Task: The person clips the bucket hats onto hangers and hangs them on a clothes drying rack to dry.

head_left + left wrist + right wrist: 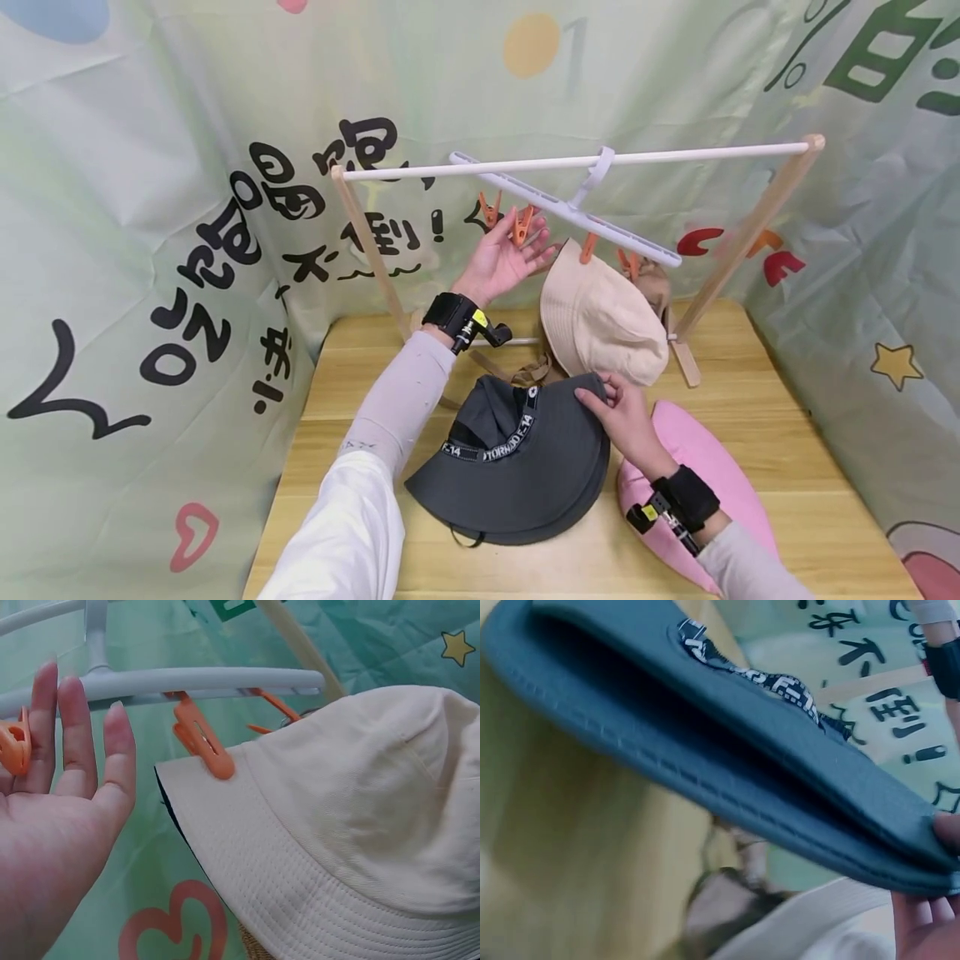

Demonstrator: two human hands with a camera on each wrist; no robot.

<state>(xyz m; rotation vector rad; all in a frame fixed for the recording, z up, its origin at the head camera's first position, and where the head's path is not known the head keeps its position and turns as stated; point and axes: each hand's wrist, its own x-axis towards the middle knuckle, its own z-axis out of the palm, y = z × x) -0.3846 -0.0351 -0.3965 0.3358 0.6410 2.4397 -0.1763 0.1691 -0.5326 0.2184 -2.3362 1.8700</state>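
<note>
My left hand (498,260) is raised at the hanger and pinches an orange clip (522,227) between thumb and index finger, the other fingers spread. Another orange clip (490,208) hangs just to its left. The pale lilac hanger (558,206) hooks over a white rod. A beige bucket hat (337,802) hangs from it by an orange clip (204,742) at its brim. Lower down, my right hand (626,412) grips the brim edge of a dark grey hat (525,475) with a lettered band. In the right wrist view, this brim (727,772) is folded in two layers.
A wooden rack (780,196) with the white rod (690,156) stands on the wooden table (720,358). Behind the beige hat hangs a brown item (654,287), partly hidden. Under my right wrist lies a pink cushion-like thing (720,475). Printed cloth (187,167) surrounds the table.
</note>
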